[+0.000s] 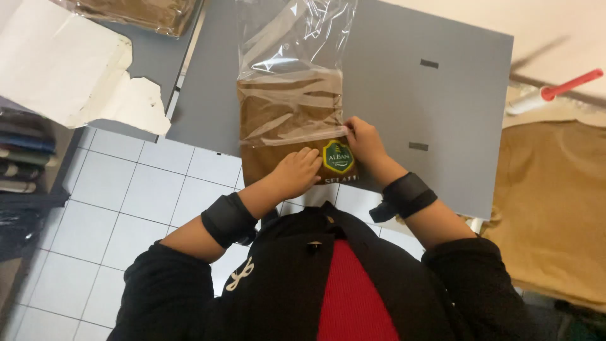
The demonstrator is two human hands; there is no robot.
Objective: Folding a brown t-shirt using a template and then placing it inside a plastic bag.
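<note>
Far left shelf: folded cloth stacked (22, 151) in dark colours beside the table, below its level.
White paper: a large torn sheet (60, 60) lies on the grey table's left end, its ragged edge hanging past the table's front.
2nd packed bag: the corner of another clear bag of brown cloth (136, 11) shows at the top edge, already filled as far as can be seen.
Grey table: the flat grey top (435, 101) carries the work; 2 small dark marks sit on its right part.
Clear plastic bag: it (293, 76) lies lengthwise on the table, its lower end at the front edge nearest the person, its upper part empty and crinkled.
Folded brown garment: it (284, 117) sits inside the lower part of the bag, with a green and gold emblem label (338, 156) over its near end.
Left hand: it (297, 170) rests flat on the bag's near end, fingers curled loosely and pressing down, gripping nothing.
Right hand: it (363, 142) pinches the bag's film at the right edge just beside the label; fingertips closed on the plastic.
Progress, as judged: the garment is inside and the label is in place; the empty upper part is not yet folded over or closed.
Roller: a white roller with a red handle (555, 91) lies at the far right, well apart from the hands.
Loose tan cloth: unfolded fabric (555, 202) spreads at the right, not bagged.
</note>
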